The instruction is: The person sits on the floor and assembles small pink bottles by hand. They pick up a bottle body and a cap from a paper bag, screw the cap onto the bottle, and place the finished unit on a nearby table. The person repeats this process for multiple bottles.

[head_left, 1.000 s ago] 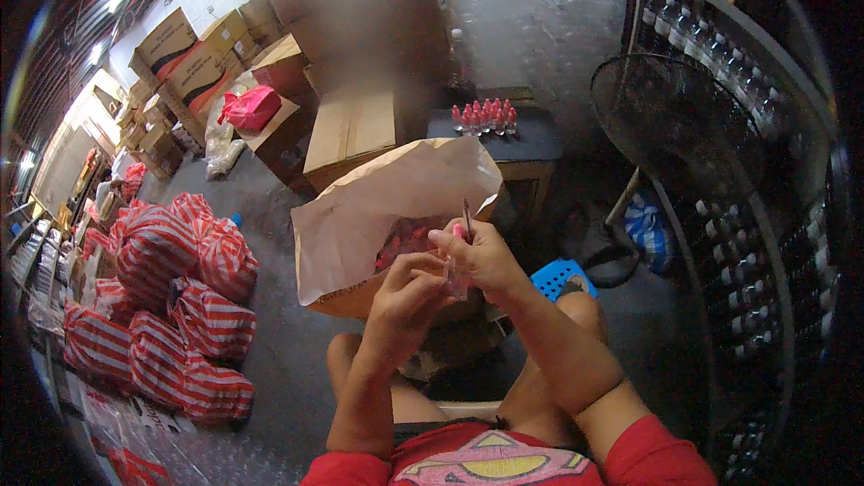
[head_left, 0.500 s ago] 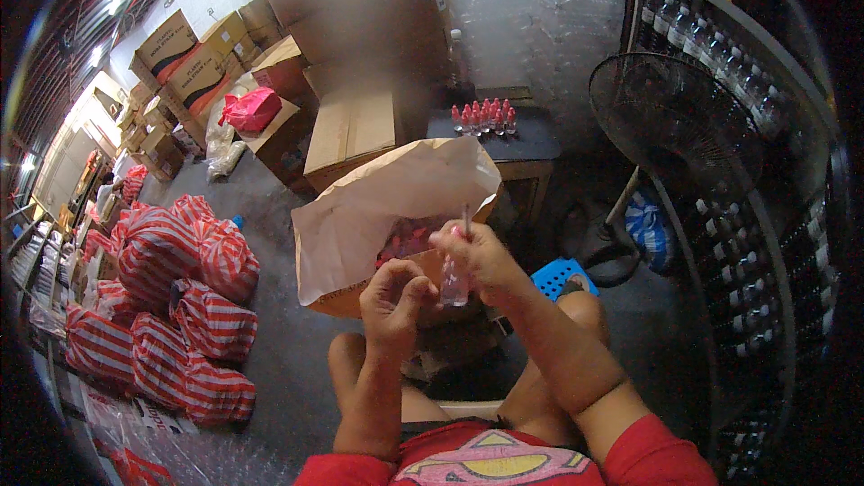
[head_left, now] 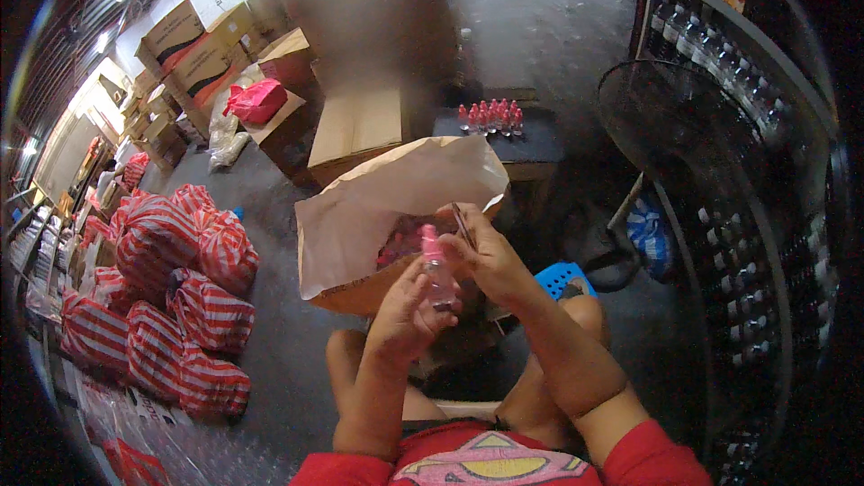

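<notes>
A small clear bottle with a pink cap (head_left: 437,272) stands nearly upright in my left hand (head_left: 403,313), its fingers wrapped round the lower part. My right hand (head_left: 489,256) is just beside it, thumb close to the bottle's neck; whether it touches I cannot tell. A thin dark stick-like thing (head_left: 463,225) juts up from between the right fingers; its kind does not show. Just beyond both hands, a large brown paper bag (head_left: 360,207) gapes, with a heap of pink-red pieces (head_left: 396,243) inside, partly hidden by my hands.
Several pink-capped bottles (head_left: 491,115) stand on a dark low table (head_left: 531,139) behind the bag. Cardboard boxes (head_left: 358,130) rise at the back. Red-striped sacks (head_left: 166,252) pile up at left. A standing fan (head_left: 675,117) and bottle shelves (head_left: 720,45) line the right.
The bottle has passed from my right hand into my left, its pink cap now showing. My left fingers have closed round it, and the right hand has shifted slightly right.
</notes>
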Tool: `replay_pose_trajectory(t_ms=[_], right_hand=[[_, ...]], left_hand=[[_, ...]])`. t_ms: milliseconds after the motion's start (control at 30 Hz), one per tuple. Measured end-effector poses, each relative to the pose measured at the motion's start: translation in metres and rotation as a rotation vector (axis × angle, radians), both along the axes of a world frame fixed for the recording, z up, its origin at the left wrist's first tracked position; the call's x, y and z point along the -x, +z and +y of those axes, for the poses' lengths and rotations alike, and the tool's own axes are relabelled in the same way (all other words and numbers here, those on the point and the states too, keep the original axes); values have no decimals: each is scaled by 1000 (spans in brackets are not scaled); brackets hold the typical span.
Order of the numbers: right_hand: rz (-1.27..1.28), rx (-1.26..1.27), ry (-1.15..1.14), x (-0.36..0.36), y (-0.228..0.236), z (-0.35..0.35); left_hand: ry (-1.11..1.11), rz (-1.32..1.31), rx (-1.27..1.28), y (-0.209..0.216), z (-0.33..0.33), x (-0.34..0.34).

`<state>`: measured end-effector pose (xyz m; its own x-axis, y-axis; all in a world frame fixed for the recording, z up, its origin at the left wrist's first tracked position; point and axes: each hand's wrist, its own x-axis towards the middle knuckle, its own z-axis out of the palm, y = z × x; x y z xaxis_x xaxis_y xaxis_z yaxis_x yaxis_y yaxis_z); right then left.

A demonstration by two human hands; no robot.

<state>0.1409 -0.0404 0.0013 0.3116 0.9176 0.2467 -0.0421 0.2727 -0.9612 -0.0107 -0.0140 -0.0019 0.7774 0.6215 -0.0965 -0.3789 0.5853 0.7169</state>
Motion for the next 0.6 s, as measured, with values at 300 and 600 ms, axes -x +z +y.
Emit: replay_pose_trajectory(t_ms=[300,600], right_hand=[[-487,118,234,27,16,-25],[-362,141,233,63,11,-24]], left_hand=[[579,-267,-54,19,29,26],[706,-311,-15,32,16,14]])
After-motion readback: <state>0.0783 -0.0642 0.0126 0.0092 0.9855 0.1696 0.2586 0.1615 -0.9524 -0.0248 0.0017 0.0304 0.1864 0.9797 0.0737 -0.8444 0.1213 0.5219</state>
